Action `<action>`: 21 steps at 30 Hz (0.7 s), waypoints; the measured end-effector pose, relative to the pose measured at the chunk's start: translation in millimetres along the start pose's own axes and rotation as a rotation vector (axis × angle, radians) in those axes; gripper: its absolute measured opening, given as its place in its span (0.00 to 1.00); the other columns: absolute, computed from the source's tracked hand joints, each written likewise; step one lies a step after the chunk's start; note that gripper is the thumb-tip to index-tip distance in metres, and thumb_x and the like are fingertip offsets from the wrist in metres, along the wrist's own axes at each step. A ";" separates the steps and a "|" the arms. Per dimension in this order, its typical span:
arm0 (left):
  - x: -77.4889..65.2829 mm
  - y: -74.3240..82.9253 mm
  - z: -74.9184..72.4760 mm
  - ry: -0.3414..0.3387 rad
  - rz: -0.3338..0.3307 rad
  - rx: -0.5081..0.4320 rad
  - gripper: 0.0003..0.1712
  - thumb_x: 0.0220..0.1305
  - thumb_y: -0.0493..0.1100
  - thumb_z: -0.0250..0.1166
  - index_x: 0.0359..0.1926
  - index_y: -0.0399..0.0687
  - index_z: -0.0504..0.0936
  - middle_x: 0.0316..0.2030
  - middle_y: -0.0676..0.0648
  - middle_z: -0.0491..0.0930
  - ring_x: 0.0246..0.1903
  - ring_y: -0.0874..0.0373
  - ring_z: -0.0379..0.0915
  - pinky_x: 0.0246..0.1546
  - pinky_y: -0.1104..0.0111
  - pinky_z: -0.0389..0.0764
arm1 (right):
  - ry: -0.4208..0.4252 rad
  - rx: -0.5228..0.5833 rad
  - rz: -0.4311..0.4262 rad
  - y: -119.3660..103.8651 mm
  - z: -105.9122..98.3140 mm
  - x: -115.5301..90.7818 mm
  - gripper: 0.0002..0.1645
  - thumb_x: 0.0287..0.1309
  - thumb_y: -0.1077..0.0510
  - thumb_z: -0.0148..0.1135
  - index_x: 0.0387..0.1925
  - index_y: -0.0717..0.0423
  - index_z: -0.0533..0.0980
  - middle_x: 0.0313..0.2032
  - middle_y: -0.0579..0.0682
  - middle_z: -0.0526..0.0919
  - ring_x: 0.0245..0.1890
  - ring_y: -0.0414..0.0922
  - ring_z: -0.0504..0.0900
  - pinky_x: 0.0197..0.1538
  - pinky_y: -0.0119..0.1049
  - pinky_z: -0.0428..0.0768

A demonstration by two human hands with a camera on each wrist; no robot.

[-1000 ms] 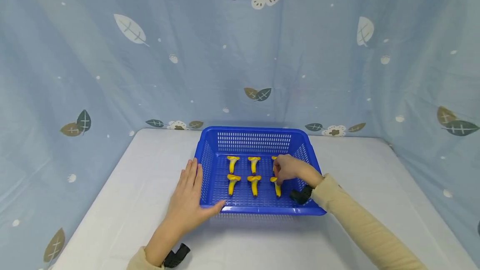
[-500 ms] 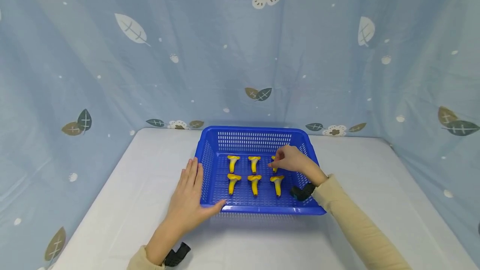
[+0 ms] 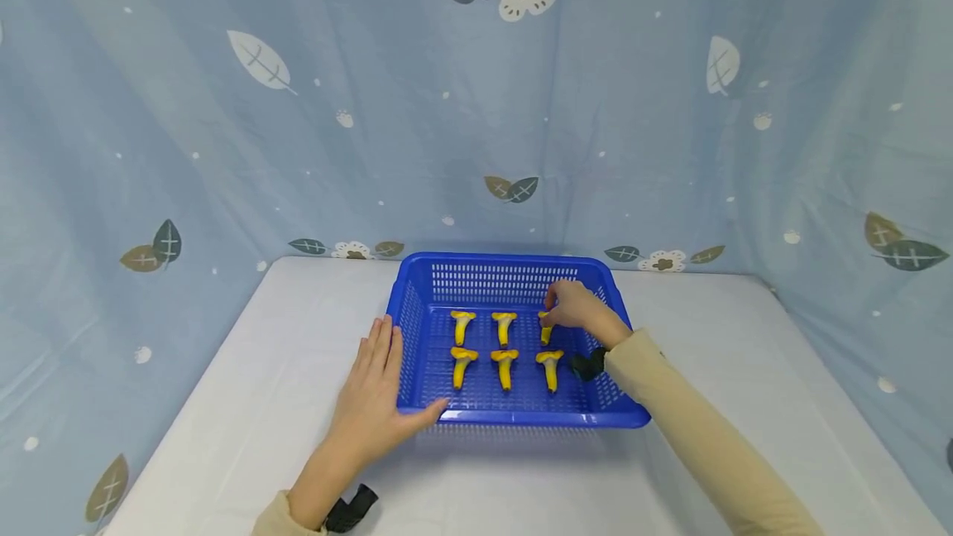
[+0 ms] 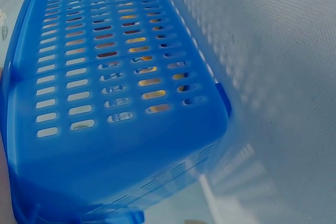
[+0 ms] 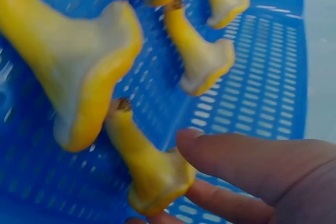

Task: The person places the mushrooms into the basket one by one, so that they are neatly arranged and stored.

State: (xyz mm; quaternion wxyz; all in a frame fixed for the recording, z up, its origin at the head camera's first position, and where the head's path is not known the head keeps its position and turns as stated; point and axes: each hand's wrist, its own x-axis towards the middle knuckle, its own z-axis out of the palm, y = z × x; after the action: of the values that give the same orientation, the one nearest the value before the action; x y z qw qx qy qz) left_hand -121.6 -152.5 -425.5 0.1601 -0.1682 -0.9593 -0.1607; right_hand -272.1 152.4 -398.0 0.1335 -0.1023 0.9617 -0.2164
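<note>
Several yellow chanterelle mushrooms, perhaps models, lie in two rows in a blue plastic basket (image 3: 514,418), caps toward the far side. My right hand (image 3: 584,310) reaches in at the far right, thumb and curled fingers about the cap of the back-row chanterelle mushroom (image 5: 152,177). In the right wrist view the thumb (image 5: 231,153) lies at one side of that cap, with fingers partly hidden beyond it. Nearer me lies the front-right mushroom (image 3: 551,366). My left hand (image 3: 372,399) rests on the basket's left rim, its fingers straight and thumb spread over the front corner.
The basket stands on a white-covered table (image 3: 313,304), near its far edge. Behind and around hangs a blue curtain (image 3: 372,147) printed with leaves and flowers. Perforated basket walls (image 4: 126,145) rise around the mushrooms.
My right hand has moved from the front-right mushroom to the back-right one, going farther into the basket. My left hand stays at the left rim.
</note>
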 end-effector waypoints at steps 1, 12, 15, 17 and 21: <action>-0.2 -0.1 0.4 0.001 -0.001 -0.001 0.66 0.48 0.76 0.58 0.69 0.27 0.51 0.71 0.32 0.40 0.71 0.42 0.34 0.70 0.52 0.45 | -0.010 -0.010 0.010 0.5 1.0 1.5 0.13 0.48 0.59 0.70 0.33 0.62 0.77 0.31 0.53 0.79 0.28 0.47 0.75 0.30 0.38 0.76; 0.0 0.1 1.6 0.007 0.002 -0.002 0.66 0.48 0.76 0.58 0.69 0.27 0.51 0.71 0.33 0.41 0.71 0.41 0.34 0.70 0.51 0.46 | -0.045 -0.039 0.049 5.4 8.5 11.3 0.10 0.48 0.64 0.66 0.34 0.63 0.78 0.31 0.54 0.79 0.29 0.47 0.75 0.29 0.37 0.76; 0.0 0.1 1.8 0.004 0.000 0.000 0.66 0.48 0.76 0.58 0.69 0.27 0.51 0.71 0.33 0.41 0.71 0.42 0.34 0.70 0.52 0.45 | -0.045 -0.031 0.021 5.4 8.0 11.2 0.08 0.47 0.66 0.66 0.32 0.63 0.78 0.30 0.54 0.79 0.27 0.47 0.75 0.27 0.36 0.76; 0.0 -0.2 2.1 0.002 0.000 0.001 0.66 0.48 0.76 0.58 0.69 0.27 0.50 0.71 0.33 0.41 0.71 0.41 0.35 0.70 0.52 0.45 | -0.038 -0.022 0.002 4.3 7.5 10.1 0.06 0.46 0.67 0.65 0.29 0.63 0.77 0.28 0.53 0.78 0.25 0.47 0.74 0.26 0.35 0.74; 0.4 0.5 2.9 0.006 0.005 0.001 0.66 0.48 0.76 0.58 0.69 0.27 0.50 0.72 0.33 0.40 0.71 0.41 0.35 0.70 0.52 0.45 | -0.024 -0.006 -0.025 4.5 7.5 8.4 0.04 0.46 0.68 0.65 0.26 0.63 0.76 0.25 0.53 0.76 0.23 0.46 0.72 0.24 0.33 0.72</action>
State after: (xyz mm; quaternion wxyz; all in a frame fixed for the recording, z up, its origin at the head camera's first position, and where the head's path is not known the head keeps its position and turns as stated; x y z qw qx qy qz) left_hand -122.4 -150.9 -427.9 0.1632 -0.1699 -0.9586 -0.1601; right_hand -278.3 151.4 -408.3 0.1420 -0.1176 0.9593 -0.2138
